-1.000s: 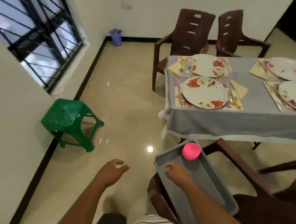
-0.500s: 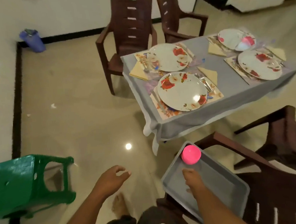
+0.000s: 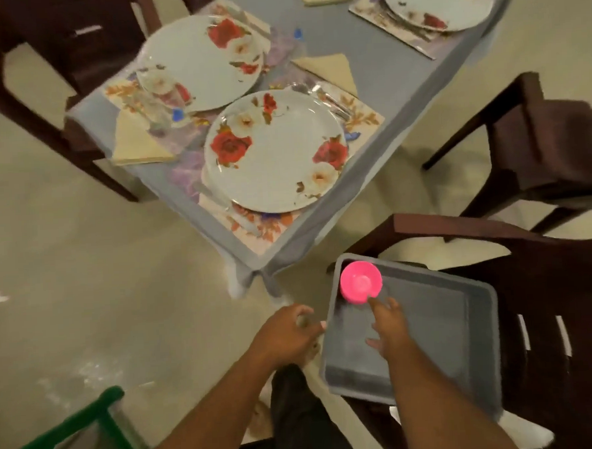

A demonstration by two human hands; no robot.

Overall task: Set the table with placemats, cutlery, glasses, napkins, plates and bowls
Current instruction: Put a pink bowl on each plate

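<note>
Writing or labels cannot be made out anywhere, because the picture is blurry. A pink bowl (image 3: 360, 282) sits in the top left corner of a grey tray (image 3: 464, 322), low and right of the middle of the frame. The tray rests on a dark brown chair (image 3: 549, 314). The right hand (image 3: 389, 326) is over the tray with its fingers spread out and holding nothing; one fingertip is just at the bowl's near edge. The left hand (image 3: 286, 334) is just left of the tray, fingers loosely bent, empty. Higher up, a table with a grey cloth (image 3: 400, 81) has flowered plates (image 3: 275, 151), yellow napkins (image 3: 136, 140) and placemats (image 3: 267, 229).
</note>
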